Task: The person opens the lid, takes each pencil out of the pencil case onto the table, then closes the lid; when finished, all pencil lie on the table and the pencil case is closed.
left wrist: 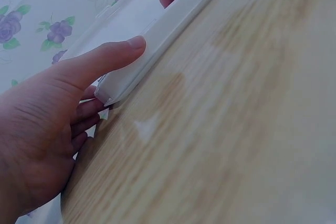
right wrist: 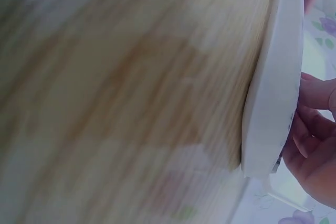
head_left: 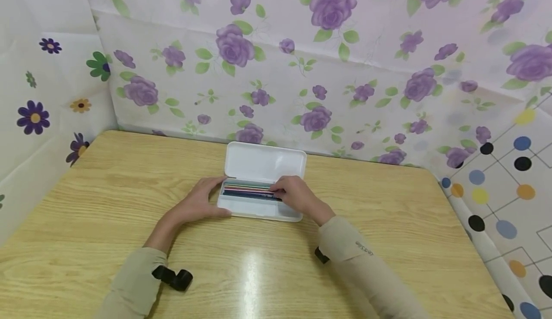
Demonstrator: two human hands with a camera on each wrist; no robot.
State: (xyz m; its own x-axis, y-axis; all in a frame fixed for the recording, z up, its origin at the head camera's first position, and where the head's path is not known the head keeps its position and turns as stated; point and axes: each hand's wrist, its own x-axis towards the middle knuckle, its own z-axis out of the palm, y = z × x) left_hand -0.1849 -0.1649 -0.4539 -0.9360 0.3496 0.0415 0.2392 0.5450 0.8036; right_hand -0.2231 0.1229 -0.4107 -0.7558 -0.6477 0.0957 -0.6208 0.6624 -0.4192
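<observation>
A white pencil case [head_left: 252,209] lies on the wooden table with its lid [head_left: 258,160] raised at the back. Several coloured pencils [head_left: 246,190], among them green, yellow, red and dark blue ones, lie side by side inside. My left hand [head_left: 196,205] grips the case's left end, thumb at the front wall and fingers round the end and the back corner. Over the right ends of the pencils, my right hand [head_left: 297,195] has its thumb and fingertips pinched together on a pencil. Its fingertips hide which one. In the right wrist view the case's outer wall [right wrist: 278,77] hides the pencils.
The wooden table [head_left: 379,252] spreads round the case. Behind it hangs a cloth with purple flowers [head_left: 276,79]; a dotted cloth [head_left: 509,204] is at the right. A black wrist camera [head_left: 174,279] sits on the left sleeve.
</observation>
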